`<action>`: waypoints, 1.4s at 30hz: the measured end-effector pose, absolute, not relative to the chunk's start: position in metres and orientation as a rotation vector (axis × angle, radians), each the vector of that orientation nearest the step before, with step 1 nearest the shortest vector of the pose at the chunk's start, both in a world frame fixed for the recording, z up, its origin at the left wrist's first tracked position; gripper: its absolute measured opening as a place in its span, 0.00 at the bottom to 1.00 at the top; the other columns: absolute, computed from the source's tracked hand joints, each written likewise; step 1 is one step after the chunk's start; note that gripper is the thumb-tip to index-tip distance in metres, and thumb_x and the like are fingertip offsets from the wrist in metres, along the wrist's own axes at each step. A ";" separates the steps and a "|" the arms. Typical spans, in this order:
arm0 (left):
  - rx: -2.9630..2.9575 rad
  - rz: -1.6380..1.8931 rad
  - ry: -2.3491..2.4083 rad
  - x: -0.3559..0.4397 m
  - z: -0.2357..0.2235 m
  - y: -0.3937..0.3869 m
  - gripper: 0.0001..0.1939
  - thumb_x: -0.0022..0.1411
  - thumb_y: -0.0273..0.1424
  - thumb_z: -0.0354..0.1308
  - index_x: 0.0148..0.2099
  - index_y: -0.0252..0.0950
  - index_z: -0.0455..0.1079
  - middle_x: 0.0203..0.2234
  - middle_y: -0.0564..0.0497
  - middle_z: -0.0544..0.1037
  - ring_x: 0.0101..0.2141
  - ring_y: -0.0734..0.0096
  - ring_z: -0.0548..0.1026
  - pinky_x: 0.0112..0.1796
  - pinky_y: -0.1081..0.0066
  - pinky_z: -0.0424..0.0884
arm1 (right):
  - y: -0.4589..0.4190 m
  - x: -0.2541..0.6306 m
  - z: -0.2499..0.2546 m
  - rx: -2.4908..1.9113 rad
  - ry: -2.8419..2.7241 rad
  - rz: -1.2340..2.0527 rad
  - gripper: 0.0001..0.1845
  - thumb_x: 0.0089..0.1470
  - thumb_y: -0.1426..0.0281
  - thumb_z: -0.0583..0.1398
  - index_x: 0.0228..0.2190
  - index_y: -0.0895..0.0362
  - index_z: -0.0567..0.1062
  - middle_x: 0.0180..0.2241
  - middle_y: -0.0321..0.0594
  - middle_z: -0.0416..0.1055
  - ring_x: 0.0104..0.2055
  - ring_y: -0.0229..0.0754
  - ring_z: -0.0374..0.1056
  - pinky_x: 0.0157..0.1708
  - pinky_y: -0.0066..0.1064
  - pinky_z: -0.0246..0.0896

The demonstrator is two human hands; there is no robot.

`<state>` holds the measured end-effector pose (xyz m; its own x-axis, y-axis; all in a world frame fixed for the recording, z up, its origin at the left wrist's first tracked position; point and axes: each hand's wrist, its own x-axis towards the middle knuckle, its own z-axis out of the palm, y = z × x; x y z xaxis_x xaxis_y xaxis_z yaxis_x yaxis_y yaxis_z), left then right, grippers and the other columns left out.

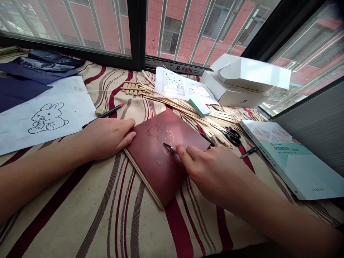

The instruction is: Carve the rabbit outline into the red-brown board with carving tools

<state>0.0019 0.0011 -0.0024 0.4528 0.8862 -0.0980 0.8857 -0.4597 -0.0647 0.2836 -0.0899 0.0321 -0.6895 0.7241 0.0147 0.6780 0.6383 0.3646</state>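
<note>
A dark red board (158,175) with pale wood edges lies on the striped cloth (80,222), and a scratched rabbit outline (161,134) shows on its surface. My right hand (206,168) pinches a slim carving tool (170,147), whose tip sits on the outline. My left hand (107,138) rests flat against the board's left edge, holding nothing. Left of that hand lies a black pencil with a red end (104,114), and beyond it is a paper rabbit drawing (47,118).
Thin wooden sticks (188,107) spread behind the board, beneath a printed cartoon sheet (172,83) and a green-and-white block (199,106). Black scissors (232,138), a book (290,161), a white ZTE box (236,89) and dark sheets (40,68) surround them. A barred window (172,28) stands behind.
</note>
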 end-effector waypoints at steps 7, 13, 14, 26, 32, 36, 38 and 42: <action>-2.677 0.209 -1.635 0.000 -0.001 0.001 0.18 0.68 0.47 0.34 0.40 0.44 0.60 0.35 0.42 0.82 0.40 0.45 0.82 0.37 0.56 0.67 | -0.084 0.282 0.033 1.339 2.623 0.370 0.21 0.65 0.78 0.52 0.50 0.61 0.82 0.29 0.43 0.78 0.20 0.44 0.67 0.21 0.37 0.30; -2.680 0.255 -1.666 0.004 0.003 0.000 0.17 0.67 0.46 0.34 0.40 0.44 0.58 0.37 0.42 0.82 0.40 0.44 0.82 0.37 0.56 0.67 | -0.064 0.301 0.033 1.456 2.858 0.221 0.20 0.73 0.66 0.52 0.54 0.53 0.81 0.40 0.41 0.82 0.32 0.43 0.74 0.26 0.35 0.40; -2.676 0.260 -1.673 0.005 0.003 0.000 0.17 0.67 0.47 0.34 0.40 0.44 0.58 0.37 0.42 0.82 0.40 0.44 0.82 0.37 0.56 0.67 | -0.063 0.303 0.034 1.420 2.879 0.170 0.20 0.73 0.67 0.52 0.55 0.53 0.81 0.39 0.39 0.82 0.32 0.42 0.74 0.26 0.34 0.41; -2.571 0.291 -1.710 0.002 0.002 -0.003 0.23 0.69 0.48 0.35 0.44 0.43 0.68 0.31 0.41 0.81 0.35 0.42 0.81 0.36 0.55 0.68 | -0.066 0.307 0.036 1.298 2.917 0.041 0.21 0.66 0.74 0.57 0.55 0.53 0.81 0.32 0.35 0.76 0.26 0.37 0.65 0.26 0.33 0.42; -2.527 0.373 -1.670 0.005 0.003 -0.005 0.23 0.70 0.46 0.35 0.45 0.42 0.68 0.34 0.41 0.84 0.38 0.41 0.83 0.34 0.55 0.67 | -0.065 0.296 0.051 1.133 2.795 0.127 0.26 0.57 0.82 0.58 0.54 0.59 0.82 0.35 0.39 0.78 0.24 0.36 0.58 0.23 0.33 0.38; -2.548 0.383 -1.636 0.008 0.004 -0.004 0.21 0.71 0.44 0.35 0.43 0.42 0.67 0.34 0.41 0.84 0.39 0.42 0.83 0.34 0.56 0.66 | -0.056 0.273 0.079 0.980 2.600 0.140 0.16 0.58 0.79 0.59 0.41 0.57 0.86 0.35 0.41 0.79 0.21 0.35 0.51 0.22 0.33 0.34; -2.556 0.369 -1.632 0.008 0.005 -0.004 0.20 0.71 0.44 0.35 0.42 0.43 0.66 0.33 0.42 0.84 0.38 0.43 0.84 0.33 0.56 0.65 | -0.046 0.263 0.089 0.873 2.594 0.176 0.12 0.56 0.79 0.61 0.34 0.56 0.85 0.30 0.40 0.78 0.21 0.35 0.52 0.23 0.34 0.36; -2.586 0.328 -1.622 0.006 0.004 -0.003 0.21 0.70 0.46 0.35 0.41 0.44 0.66 0.31 0.41 0.83 0.37 0.43 0.83 0.32 0.56 0.65 | -0.017 0.258 0.098 0.707 2.685 0.181 0.11 0.57 0.77 0.64 0.32 0.51 0.85 0.26 0.37 0.76 0.25 0.39 0.63 0.25 0.34 0.46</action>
<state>0.0063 -0.0035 0.0044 0.4197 0.8965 -0.1420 0.8812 -0.4399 -0.1729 0.2580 -0.0173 0.0979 -0.8113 0.4975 -0.3072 0.4518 0.8669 0.2109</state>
